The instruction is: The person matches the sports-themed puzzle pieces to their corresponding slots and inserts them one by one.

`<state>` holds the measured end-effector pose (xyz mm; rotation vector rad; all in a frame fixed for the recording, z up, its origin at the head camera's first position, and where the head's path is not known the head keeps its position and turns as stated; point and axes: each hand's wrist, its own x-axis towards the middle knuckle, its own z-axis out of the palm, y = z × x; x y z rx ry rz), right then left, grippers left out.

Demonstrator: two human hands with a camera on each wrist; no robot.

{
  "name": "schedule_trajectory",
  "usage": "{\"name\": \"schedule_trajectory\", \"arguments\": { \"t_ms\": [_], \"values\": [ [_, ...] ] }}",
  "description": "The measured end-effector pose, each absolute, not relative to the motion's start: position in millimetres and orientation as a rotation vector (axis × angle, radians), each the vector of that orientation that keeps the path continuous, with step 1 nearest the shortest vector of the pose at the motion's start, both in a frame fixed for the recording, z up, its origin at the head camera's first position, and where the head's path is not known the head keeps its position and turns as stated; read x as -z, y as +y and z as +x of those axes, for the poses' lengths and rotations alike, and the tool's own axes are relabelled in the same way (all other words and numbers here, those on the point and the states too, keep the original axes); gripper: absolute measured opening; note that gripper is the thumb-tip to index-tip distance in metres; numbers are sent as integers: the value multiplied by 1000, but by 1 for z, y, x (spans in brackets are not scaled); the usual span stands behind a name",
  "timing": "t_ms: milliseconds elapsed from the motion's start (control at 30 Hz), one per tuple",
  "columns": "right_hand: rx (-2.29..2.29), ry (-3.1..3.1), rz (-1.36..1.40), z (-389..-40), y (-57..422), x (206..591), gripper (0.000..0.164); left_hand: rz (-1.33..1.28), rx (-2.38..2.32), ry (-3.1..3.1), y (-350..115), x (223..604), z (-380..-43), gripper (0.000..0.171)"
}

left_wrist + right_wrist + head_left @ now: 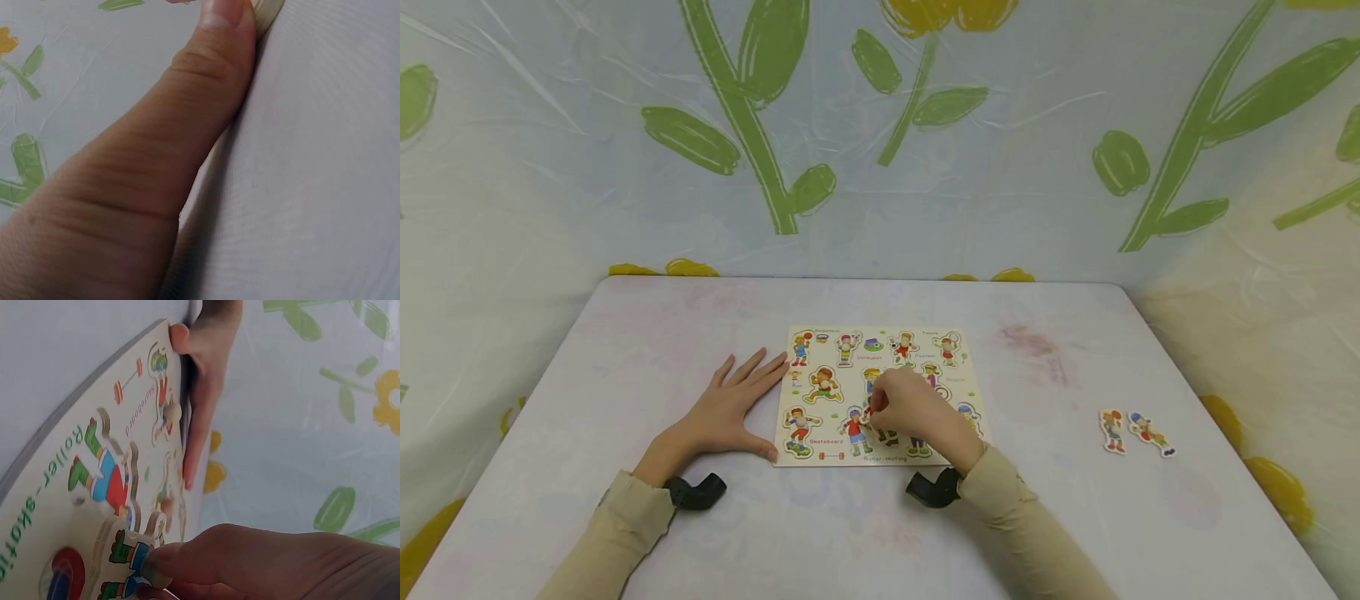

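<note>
A wooden peg puzzle board (842,417) with sports figures lies on the table. My right hand (917,410) is over its lower middle, pinching a roller-skater puzzle piece (128,557) by its small knob between thumb and finger. In the right wrist view the piece is tilted close over the board, beside the roller-skater recess (107,478) with its printed picture. My left hand (718,417) rests with spread fingers at the board's left edge, fingertips and thumb right at the rim. The left wrist view shows mostly its thumb (187,94).
Two loose puzzle pieces lie to the right on the table: a basketball player (1113,432) and a figure in a blue cap (1151,434). Several knobbed figures, such as the skateboarder (800,433), sit in the board. A flowered sheet (1000,192) hangs behind the table.
</note>
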<state>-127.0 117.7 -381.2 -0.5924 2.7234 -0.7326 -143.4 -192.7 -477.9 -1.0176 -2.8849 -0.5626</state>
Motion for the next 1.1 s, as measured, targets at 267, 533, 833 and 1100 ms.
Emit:
{"name": "schedule_trajectory", "arguments": {
  "t_ms": [267,533,833,1100],
  "values": [
    [740,2651,-612,-128,102,383,13,-1024,564,-2895,-195,474,-146,134],
    [729,2640,-643,-127,92,387,19,-1025,568,-2905,-197,472,-149,134],
    [711,2661,-645,-123,86,388,19,-1017,551,-2940,-197,472,-150,134],
    [726,2663,-615,-123,83,390,19,-1019,565,-2920,-198,472,-149,135]
  ]
}}
